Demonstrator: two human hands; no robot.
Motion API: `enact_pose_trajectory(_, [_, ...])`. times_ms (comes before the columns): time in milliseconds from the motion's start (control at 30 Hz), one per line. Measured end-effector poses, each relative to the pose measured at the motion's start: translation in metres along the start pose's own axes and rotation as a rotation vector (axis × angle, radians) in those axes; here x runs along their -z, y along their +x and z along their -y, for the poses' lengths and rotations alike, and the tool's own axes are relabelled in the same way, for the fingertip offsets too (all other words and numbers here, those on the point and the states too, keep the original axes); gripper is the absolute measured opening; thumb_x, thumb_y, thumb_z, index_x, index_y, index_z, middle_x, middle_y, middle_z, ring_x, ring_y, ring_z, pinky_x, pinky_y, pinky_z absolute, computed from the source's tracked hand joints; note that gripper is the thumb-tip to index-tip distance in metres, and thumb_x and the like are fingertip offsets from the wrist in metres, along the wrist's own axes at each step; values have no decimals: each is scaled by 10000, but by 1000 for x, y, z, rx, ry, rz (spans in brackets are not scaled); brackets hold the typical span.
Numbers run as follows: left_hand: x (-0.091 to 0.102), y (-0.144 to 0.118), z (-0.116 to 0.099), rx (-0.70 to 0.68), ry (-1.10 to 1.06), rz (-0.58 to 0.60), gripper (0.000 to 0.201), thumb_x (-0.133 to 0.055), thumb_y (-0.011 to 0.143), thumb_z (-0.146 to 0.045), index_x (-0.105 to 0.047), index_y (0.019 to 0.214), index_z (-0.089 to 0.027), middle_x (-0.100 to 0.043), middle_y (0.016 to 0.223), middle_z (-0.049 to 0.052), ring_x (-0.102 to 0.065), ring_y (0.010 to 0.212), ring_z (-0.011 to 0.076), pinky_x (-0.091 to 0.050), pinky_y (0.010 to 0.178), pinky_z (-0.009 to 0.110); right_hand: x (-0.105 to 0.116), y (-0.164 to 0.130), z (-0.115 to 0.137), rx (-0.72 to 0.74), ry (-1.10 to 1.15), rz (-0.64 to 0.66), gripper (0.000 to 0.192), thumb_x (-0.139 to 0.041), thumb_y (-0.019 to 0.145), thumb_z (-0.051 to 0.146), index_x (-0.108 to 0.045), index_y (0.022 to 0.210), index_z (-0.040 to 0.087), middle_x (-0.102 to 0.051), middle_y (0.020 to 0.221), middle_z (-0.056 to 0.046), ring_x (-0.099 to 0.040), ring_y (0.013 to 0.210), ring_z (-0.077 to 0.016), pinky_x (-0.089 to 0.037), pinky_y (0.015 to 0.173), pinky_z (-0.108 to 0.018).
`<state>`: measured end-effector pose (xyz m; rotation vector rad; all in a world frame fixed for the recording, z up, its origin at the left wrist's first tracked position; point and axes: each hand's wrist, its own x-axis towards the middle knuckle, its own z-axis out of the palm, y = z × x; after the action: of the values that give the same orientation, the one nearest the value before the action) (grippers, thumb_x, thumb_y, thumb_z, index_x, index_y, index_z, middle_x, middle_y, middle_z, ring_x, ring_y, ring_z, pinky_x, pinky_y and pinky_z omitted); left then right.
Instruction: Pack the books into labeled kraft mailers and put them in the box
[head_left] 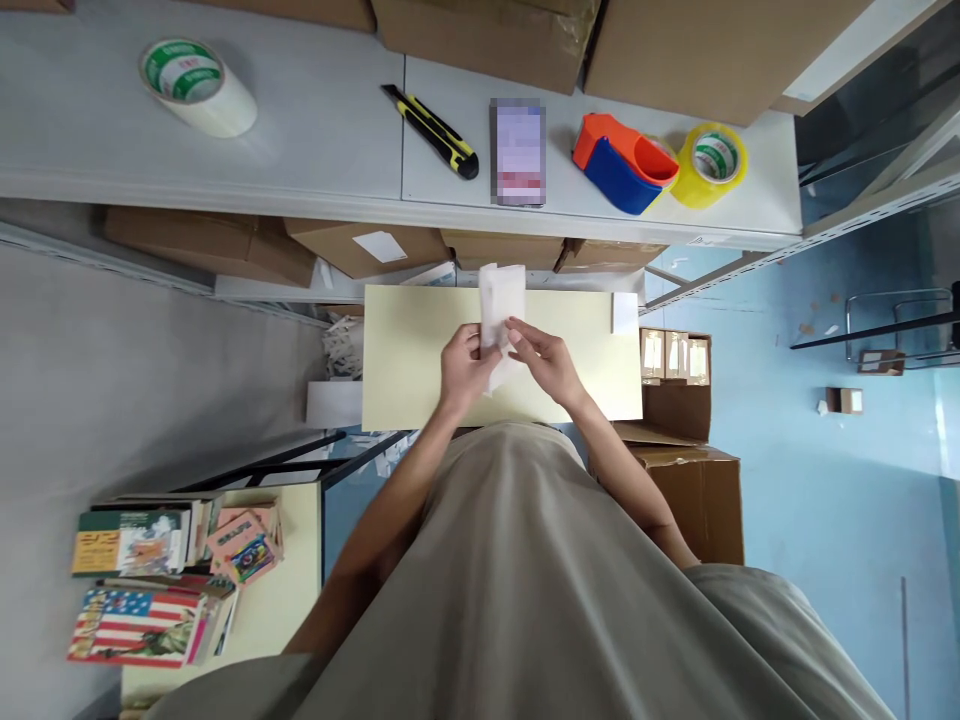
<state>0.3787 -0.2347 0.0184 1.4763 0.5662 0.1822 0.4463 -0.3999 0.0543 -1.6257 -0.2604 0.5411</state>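
Observation:
A folded, slightly see-through white sheet of paper [504, 295] is held up over the pale yellow tabletop [405, 345]. My left hand [463, 370] is closed round its lower left side, the thumb lying across the front. On the right edge, the fingertips and thumb of my right hand [547, 362] pinch the sheet. Whether anything lies inside the folds I cannot tell. A small white paper slip [624, 313] lies at the table's far right corner.
On the grey shelf [315, 150] ahead are a tape roll [217, 100], a box cutter [435, 135], a phone [519, 150], a tape dispenser [622, 170] and yellow tape [701, 195]. Open cardboard boxes [686, 505] stand right; stacked books [135, 625] lie left.

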Motion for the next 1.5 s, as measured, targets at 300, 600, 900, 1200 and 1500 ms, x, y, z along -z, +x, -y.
enact_pose_trajectory(300, [44, 8, -14, 172, -302, 230, 628, -1076, 724, -481, -787, 1214, -216, -910, 1090, 78, -848, 910, 252, -621, 724, 307, 44, 0, 11, -76, 87, -51, 864, -908, 889, 873, -852, 1444, 215, -889, 1376, -149, -829, 1305, -381, -725, 1130, -555])
enact_pose_trajectory(600, [25, 1, -20, 41, -122, 182, 693, -1053, 776, -591, -782, 1276, -193, -917, 1208, 134, -876, 1073, 311, -704, 880, 378, 53, -1, -9, -36, -16, -150, 762, -871, 914, 872, -871, 1338, 239, -904, 1327, -137, -846, 1296, -367, -713, 1150, -526])
enact_pose_trajectory(900, [-28, -25, 3, -81, 352, -31, 356, -875, 983, -376, -854, 1327, -286, -927, 1229, 91, -901, 1125, 374, -705, 1020, 481, 0, -22, -17, -142, -41, -116, 707, -913, 894, 802, -821, 1381, 297, -879, 1323, -112, -849, 1287, -369, -716, 1082, -500])
enact_pose_trajectory(1200, [36, -22, 35, -30, 160, 60, 706, -932, 945, -637, -778, 1513, -247, -795, 1580, 161, -800, 1415, 383, -688, 1195, 542, -4, 3, -45, -173, -23, -32, 667, -855, 847, 901, -735, 899, 246, -659, 762, 0, -564, 738, -185, -476, 667, -332])
enact_pose_trajectory(1500, [167, 27, 106, 194, 87, -140, 674, -922, 858, -585, -791, 1369, -166, -887, 1252, 188, -862, 1176, 343, -697, 1036, 448, -79, 53, -89, -437, 169, 167, 764, -977, 645, 932, -695, 824, 246, -596, 711, 41, -527, 699, -150, -501, 667, -323])
